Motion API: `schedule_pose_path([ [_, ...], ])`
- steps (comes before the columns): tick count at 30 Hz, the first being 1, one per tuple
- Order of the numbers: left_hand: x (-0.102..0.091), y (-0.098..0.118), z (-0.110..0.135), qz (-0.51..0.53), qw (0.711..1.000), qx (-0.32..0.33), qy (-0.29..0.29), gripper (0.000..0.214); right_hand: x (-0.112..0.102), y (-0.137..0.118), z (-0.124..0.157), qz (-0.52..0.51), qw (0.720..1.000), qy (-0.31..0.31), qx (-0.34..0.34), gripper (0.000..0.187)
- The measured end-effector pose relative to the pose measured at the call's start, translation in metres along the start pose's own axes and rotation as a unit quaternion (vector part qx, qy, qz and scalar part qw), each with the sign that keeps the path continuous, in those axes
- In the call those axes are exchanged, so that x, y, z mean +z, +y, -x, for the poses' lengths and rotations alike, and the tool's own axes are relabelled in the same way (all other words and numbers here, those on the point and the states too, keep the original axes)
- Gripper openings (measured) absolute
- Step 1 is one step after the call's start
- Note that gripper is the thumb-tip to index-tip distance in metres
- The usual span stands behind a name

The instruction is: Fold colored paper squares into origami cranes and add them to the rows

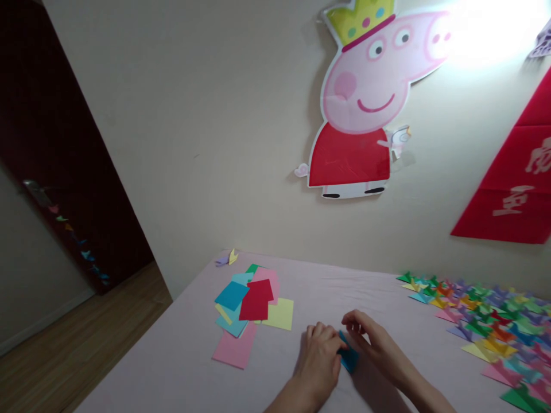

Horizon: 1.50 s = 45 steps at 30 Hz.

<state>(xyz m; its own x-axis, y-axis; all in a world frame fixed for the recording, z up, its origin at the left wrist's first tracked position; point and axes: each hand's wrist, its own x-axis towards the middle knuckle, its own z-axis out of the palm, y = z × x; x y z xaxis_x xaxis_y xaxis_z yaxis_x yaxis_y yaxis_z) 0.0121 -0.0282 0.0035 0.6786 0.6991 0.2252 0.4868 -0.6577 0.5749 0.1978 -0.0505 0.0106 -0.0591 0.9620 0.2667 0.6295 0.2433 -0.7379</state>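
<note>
Just left of the folded blue paper (350,357) is the person's left hand (321,357), bare, with a broad back, rounded knuckles and slim fingers. Below and left of that paper, the left forearm (291,398) is bare too, thickening smoothly from the wrist. To the paper's right is the right hand (375,339), likewise bare, its slender fingers partly hiding one another. Below and right of the paper, the right forearm (417,383) is bare, long and slim, with a smooth outline. Fingernail details are too small to tell.
</note>
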Motion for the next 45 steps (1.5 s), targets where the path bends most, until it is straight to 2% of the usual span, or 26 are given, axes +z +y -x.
schedule_pose_path([
  [3, 0.002, -0.002, 0.000, -0.025, 0.999, 0.007, -0.021, 0.028, -0.004, -0.004, 0.019, 0.013, 0.997, -0.073, -0.005, 0.010],
  [6, 0.000, 0.001, 0.002, -0.037, 0.999, 0.007, -0.021, 0.033, -0.002, -0.003, 0.031, 0.042, 0.995, -0.087, -0.029, 0.012],
  [14, -0.008, 0.004, 0.002, -0.036, 0.999, 0.003, -0.028, 0.032, 0.003, 0.012, 0.032, 0.083, 0.993, -0.063, -0.048, 0.019],
  [21, -0.003, 0.006, -0.007, -0.032, 0.999, -0.013, 0.013, 0.010, 0.005, 0.006, 0.032, 0.051, 0.999, -0.003, -0.003, 0.019],
  [25, 0.000, 0.013, -0.018, -0.071, 0.997, -0.012, 0.006, 0.010, -0.002, 0.008, 0.030, 0.054, 0.998, 0.015, 0.020, 0.020],
  [32, 0.007, 0.012, -0.025, -0.107, 0.994, -0.020, 0.005, 0.008, -0.010, 0.018, 0.029, 0.075, 0.996, -0.015, 0.050, 0.016],
  [40, 0.009, 0.008, -0.020, -0.102, 0.995, -0.015, 0.004, 0.006, -0.008, 0.006, 0.026, 0.037, 0.995, -0.025, 0.085, 0.016],
  [45, 0.008, 0.009, -0.021, -0.105, 0.994, -0.021, 0.009, 0.006, -0.004, 0.010, 0.026, 0.038, 0.994, -0.016, 0.097, 0.016],
])
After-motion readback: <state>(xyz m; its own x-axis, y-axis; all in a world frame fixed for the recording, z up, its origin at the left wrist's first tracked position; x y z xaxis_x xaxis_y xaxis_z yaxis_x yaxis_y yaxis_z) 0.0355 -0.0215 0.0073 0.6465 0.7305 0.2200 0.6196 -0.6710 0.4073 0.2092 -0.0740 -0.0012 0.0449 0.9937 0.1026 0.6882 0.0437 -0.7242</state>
